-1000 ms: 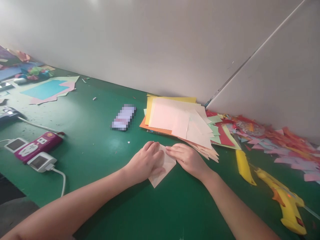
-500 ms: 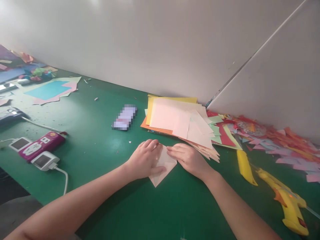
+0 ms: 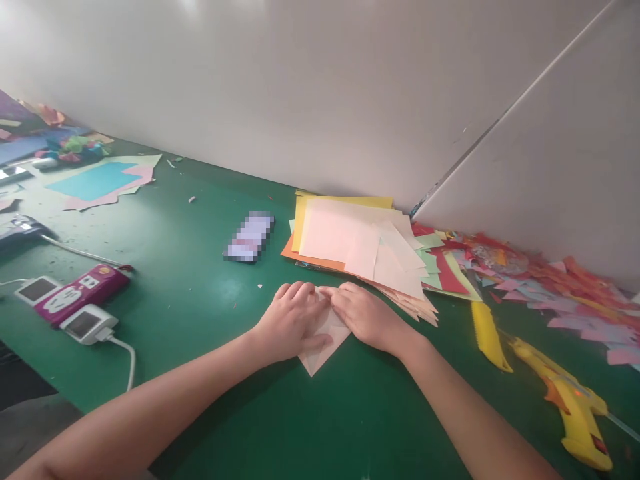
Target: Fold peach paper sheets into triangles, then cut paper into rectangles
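Note:
A small pale pink sheet of folded paper (image 3: 320, 357) lies on the green table, one corner pointing toward me. My left hand (image 3: 290, 320) holds down its left side, fingers bent over the upper edge and thumb stretched across the middle. From the right, my right hand (image 3: 367, 317) presses its fingertips onto the upper part, close to the left fingers. Both hands cover much of the paper, so its top folds are hidden. Just behind the hands sits a stack of pale pink sheets (image 3: 335, 230), with yellow, orange, green and red paper under it.
A phone (image 3: 250, 237) with a blurred screen lies left of the stack. To the right are a yellow cutter (image 3: 490, 337), a yellow glue gun (image 3: 575, 407) and a heap of paper pieces (image 3: 575, 287). A purple power strip (image 3: 83, 293) with plugged-in chargers is at left.
My right hand has slid left and slightly up over the paper, bringing its fingertips close to my left hand. The left hand and the paper have hardly moved.

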Demonstrator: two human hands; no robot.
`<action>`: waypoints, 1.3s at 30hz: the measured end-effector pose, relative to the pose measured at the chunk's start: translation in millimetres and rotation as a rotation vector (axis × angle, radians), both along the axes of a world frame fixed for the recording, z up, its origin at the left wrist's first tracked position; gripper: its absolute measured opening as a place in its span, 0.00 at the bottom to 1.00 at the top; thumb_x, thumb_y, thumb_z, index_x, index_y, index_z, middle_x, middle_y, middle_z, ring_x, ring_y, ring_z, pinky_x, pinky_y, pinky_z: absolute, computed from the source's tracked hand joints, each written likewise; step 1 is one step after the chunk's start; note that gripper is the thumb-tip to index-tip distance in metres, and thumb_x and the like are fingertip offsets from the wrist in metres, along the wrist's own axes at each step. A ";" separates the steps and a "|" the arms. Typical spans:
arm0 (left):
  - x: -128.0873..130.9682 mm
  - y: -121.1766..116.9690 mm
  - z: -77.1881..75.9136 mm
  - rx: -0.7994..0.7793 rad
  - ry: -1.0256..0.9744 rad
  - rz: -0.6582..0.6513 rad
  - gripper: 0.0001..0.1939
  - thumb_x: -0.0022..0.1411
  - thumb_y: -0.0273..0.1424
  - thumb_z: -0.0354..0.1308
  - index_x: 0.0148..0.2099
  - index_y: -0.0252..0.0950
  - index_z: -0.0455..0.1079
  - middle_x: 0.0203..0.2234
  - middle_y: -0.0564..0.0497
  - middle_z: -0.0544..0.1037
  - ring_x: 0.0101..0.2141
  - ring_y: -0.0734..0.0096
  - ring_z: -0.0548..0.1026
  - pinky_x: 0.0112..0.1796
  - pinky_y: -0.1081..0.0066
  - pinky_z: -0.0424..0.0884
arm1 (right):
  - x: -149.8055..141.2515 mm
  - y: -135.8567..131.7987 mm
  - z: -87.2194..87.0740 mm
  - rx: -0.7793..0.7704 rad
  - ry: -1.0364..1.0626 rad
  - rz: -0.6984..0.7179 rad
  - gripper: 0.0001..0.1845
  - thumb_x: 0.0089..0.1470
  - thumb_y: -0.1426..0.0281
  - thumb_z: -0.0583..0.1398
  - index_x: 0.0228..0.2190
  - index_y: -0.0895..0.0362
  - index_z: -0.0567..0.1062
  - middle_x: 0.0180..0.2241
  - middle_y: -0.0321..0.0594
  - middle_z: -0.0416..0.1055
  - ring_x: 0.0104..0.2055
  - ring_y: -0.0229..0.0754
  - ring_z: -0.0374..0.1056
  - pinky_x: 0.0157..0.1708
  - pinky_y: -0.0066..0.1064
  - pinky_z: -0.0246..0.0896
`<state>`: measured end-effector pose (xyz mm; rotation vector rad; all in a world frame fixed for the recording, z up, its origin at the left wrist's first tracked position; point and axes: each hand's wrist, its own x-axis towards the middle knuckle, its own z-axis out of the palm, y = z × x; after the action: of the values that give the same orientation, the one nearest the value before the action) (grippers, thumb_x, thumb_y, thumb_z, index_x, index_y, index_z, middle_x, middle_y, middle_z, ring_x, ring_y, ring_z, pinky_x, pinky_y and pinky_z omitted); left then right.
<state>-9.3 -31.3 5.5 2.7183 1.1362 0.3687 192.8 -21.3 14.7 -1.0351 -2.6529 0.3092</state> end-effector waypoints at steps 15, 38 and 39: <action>-0.5 -1.5 -1.0 0.026 0.029 0.032 0.28 0.58 0.52 0.50 0.55 0.43 0.63 0.39 0.47 0.69 0.45 0.55 0.65 0.53 0.49 0.51 | 36.6 -25.8 0.1 -0.034 0.106 -0.094 0.18 0.61 0.72 0.49 0.51 0.51 0.69 0.44 0.43 0.71 0.48 0.44 0.66 0.44 0.36 0.67; -0.4 -1.0 -12.2 0.035 -0.119 0.031 0.33 0.57 0.50 0.52 0.57 0.34 0.58 0.52 0.40 0.66 0.51 0.51 0.63 0.53 0.52 0.54 | -10.6 -25.0 -21.9 -0.020 0.359 -0.442 0.14 0.55 0.73 0.55 0.44 0.52 0.69 0.32 0.39 0.71 0.35 0.44 0.68 0.35 0.37 0.66; -0.5 -1.0 -12.7 0.038 -0.121 0.033 0.34 0.57 0.51 0.52 0.58 0.33 0.57 0.52 0.39 0.66 0.51 0.51 0.63 0.53 0.52 0.55 | -11.3 -26.3 -21.6 -0.030 0.373 -0.410 0.13 0.55 0.73 0.55 0.43 0.52 0.70 0.34 0.40 0.72 0.36 0.44 0.68 0.36 0.37 0.66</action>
<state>-9.8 -32.4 -7.2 2.6701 1.1541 0.5569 181.5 -47.5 -6.9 -1.3476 -2.0594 0.4054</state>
